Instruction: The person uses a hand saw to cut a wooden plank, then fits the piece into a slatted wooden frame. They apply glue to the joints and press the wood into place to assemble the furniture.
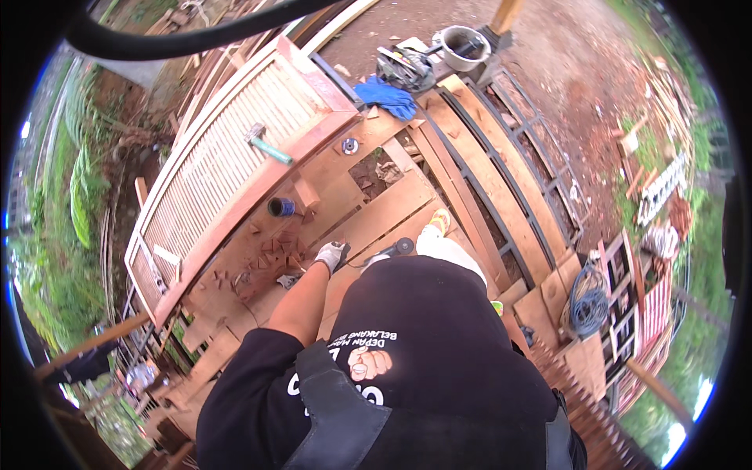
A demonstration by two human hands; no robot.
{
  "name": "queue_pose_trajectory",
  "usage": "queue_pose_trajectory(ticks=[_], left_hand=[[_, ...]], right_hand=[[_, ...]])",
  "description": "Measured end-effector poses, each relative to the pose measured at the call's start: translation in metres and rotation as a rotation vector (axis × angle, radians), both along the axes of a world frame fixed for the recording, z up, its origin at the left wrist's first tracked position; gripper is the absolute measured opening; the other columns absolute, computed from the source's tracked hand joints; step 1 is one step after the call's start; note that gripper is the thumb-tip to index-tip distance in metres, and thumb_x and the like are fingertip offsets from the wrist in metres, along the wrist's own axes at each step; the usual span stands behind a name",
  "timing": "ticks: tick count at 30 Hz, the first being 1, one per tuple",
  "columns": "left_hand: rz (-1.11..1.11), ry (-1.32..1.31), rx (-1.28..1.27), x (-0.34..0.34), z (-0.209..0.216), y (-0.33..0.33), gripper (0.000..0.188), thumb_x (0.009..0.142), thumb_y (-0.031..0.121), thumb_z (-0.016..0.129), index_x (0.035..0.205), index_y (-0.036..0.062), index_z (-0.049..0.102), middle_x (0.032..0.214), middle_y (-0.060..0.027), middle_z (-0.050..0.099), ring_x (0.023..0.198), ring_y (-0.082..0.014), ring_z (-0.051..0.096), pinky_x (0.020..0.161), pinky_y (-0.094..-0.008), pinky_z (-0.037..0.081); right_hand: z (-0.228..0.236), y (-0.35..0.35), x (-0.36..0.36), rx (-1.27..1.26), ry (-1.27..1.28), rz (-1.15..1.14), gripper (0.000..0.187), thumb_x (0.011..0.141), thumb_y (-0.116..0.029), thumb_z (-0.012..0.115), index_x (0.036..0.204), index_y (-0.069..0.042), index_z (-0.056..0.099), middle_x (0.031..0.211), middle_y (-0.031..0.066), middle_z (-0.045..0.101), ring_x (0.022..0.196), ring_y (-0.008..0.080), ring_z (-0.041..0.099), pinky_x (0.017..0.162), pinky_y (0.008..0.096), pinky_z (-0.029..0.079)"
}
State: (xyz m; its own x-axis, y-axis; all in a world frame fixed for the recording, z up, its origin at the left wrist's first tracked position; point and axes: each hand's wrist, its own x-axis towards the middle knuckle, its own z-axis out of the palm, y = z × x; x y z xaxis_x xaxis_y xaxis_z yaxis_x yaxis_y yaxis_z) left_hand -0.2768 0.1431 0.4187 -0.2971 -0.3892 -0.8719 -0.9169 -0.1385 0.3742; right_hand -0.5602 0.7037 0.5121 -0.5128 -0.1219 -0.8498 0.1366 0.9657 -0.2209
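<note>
My left hand (332, 255), in a pale work glove, is low over the plank floor (372, 215). Its fingers look closed around something small and dark that I cannot make out. Just right of it lies a dark angle grinder (399, 247) with a cord. Small reddish wood offcuts (274, 254) are heaped to the left of the glove. A dark can with a blue band (280, 207) stands beyond them, beside a wood block (306, 192). Of my right arm (515, 329) only a strip shows past my body; the hand is mostly hidden.
A louvred wooden panel (235, 133) lies at the left, with a green-handled hammer (268, 146) on it. A round disc (349, 146) and a blue cloth (385, 97) lie ahead. Gaps open between planks (376, 172). A bucket (462, 48) and coiled hose (587, 301) stand farther off.
</note>
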Motion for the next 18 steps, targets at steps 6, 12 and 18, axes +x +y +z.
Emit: queue_pose_trajectory(ticks=[6,12,18], left_hand=[[-0.456,-0.004,-0.624,-0.039,0.015,-0.01,0.041,0.094,0.045,0.059,0.102,0.0073,0.071,0.1,-0.0179,0.073,0.098,-0.037,0.069,0.083,-0.0427,0.054],[0.255,0.002,-0.655,-0.155,0.08,-0.041,0.041,0.093,0.045,0.061,0.105,0.0067,0.072,0.109,-0.0203,0.072,0.105,-0.0373,0.068,0.088,-0.0434,0.054],[0.507,-0.055,-0.688,-0.197,0.057,-0.111,0.047,0.089,0.04,0.07,0.123,0.0068,0.067,0.117,-0.018,0.072,0.111,-0.0347,0.068,0.095,-0.0424,0.053]], right_hand=[[0.022,-0.062,-0.16,-0.054,0.144,0.012,0.055,0.068,-0.037,0.086,0.102,0.003,0.069,0.093,0.0209,0.074,0.085,0.0304,0.075,0.075,0.0429,0.058],[0.057,-0.129,-0.253,-0.112,0.07,0.001,0.044,0.072,-0.026,0.084,0.1,0.004,0.068,0.089,0.0156,0.072,0.081,0.0241,0.072,0.07,0.0379,0.056],[0.031,-0.172,-0.293,0.022,0.076,0.24,0.067,0.07,-0.038,0.085,0.116,0.005,0.064,0.098,0.02,0.074,0.09,0.0305,0.074,0.078,0.0408,0.057]])
